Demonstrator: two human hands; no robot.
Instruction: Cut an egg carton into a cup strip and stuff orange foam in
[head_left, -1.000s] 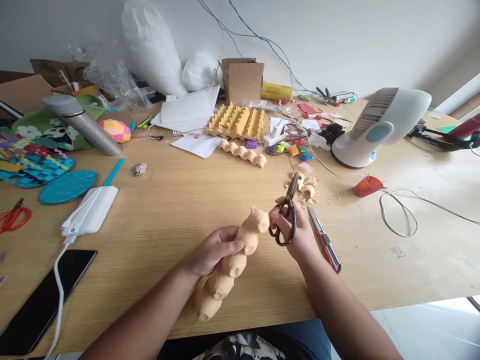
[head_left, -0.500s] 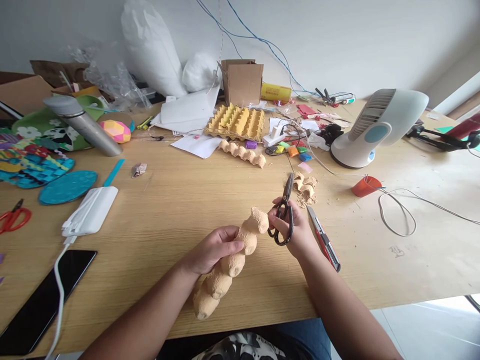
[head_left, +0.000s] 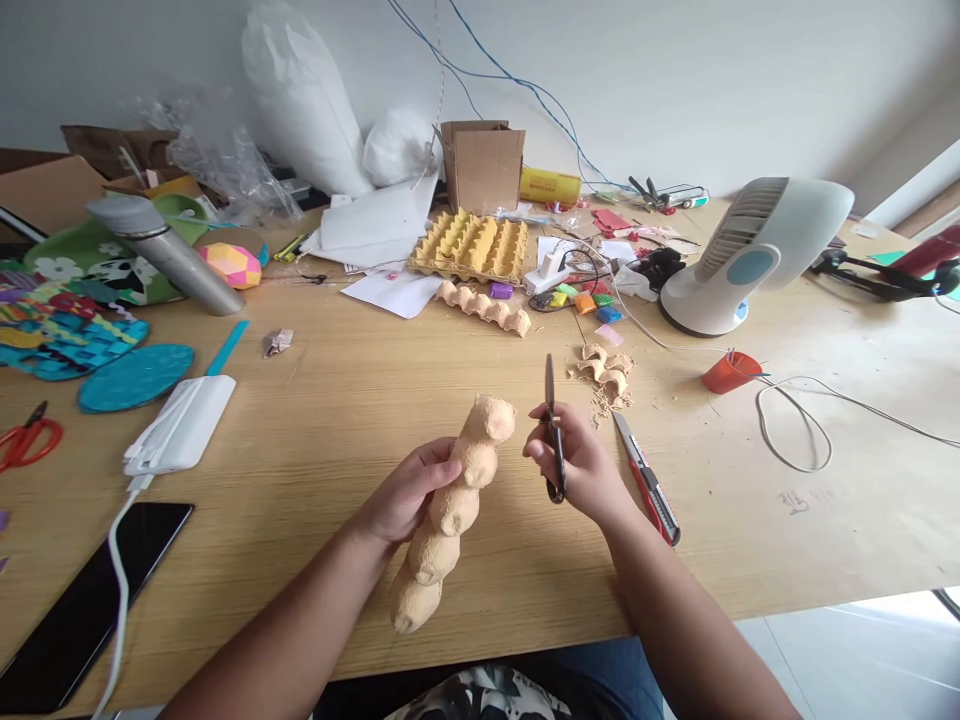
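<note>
Left hand (head_left: 406,492) holds carton strip (head_left: 454,510) near table edge (head_left: 525,646), right hand (head_left: 587,466) scissors (head_left: 553,430), gap between.

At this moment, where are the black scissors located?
In the head view, just right of centre, the black scissors are in the right hand, between the beige bumpy strip and the red cutter.

Worn on the head; looks forward and down from near above the worktop (head_left: 337,370), taking in the wall (head_left: 667,90) beyond.
</note>
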